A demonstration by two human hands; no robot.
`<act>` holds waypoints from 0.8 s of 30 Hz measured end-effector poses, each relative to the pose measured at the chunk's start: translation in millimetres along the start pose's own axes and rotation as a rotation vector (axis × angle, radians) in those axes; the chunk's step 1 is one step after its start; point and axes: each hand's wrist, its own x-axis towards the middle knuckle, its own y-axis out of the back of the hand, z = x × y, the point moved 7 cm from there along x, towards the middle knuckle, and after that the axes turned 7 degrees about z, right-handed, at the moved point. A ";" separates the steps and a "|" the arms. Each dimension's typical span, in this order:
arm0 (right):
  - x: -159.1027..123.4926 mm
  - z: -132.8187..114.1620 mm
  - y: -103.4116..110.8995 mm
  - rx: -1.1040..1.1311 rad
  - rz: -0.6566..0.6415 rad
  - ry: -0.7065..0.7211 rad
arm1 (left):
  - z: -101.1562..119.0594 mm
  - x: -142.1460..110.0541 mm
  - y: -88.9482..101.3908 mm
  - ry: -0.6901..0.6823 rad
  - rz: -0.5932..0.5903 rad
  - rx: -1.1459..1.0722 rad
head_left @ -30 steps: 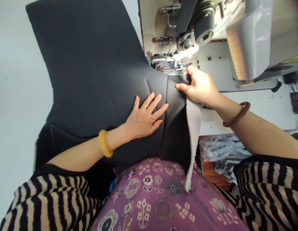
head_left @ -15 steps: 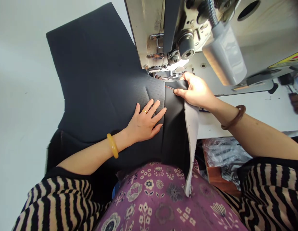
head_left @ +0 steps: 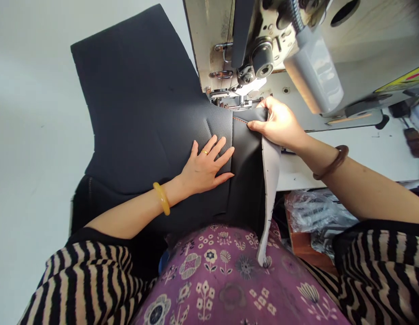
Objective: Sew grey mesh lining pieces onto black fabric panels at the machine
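A large black panel of leather-like material [head_left: 135, 104] lies under the sewing machine [head_left: 216, 40], its near part hanging over my lap. Flat on this panel, beside a seam, rests my left hand [head_left: 206, 167] with its fingers spread. My right hand [head_left: 277, 122] pinches the panel's right edge between thumb and fingers, close to the presser foot [head_left: 225, 104]. A short line of orange stitching [head_left: 239, 119] runs toward my right thumb. Below that hand the edge turns over and shows a pale backing [head_left: 271, 169]. The needle's tip cannot be made out.
A grey lamp [head_left: 316, 72] on a flexible neck hangs from the machine head, above and right of my right hand. The white table [head_left: 30, 135] extends left. At lower right, clear plastic bags [head_left: 311, 210] lie in an open wooden drawer [head_left: 302, 246].
The black panel and both hands have shifted slightly up and to the right in view. My left hand stays flat, and my right hand keeps its pinch on the edge.
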 end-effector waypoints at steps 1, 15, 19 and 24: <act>-1.2 0.2 0.7 -0.009 -0.003 -0.024 | 0.2 0.0 0.4 0.002 0.001 -0.003; 7.2 12.9 -11.9 -0.123 -0.019 -0.090 | -0.8 14.9 17.2 -0.002 0.072 0.003; -2.7 9.1 -2.7 -0.144 -0.058 -0.173 | 1.3 15.1 14.9 0.050 0.080 -0.035; -34.2 -0.6 9.7 -0.114 -0.141 -0.032 | -2.6 11.3 7.2 0.100 0.076 -0.159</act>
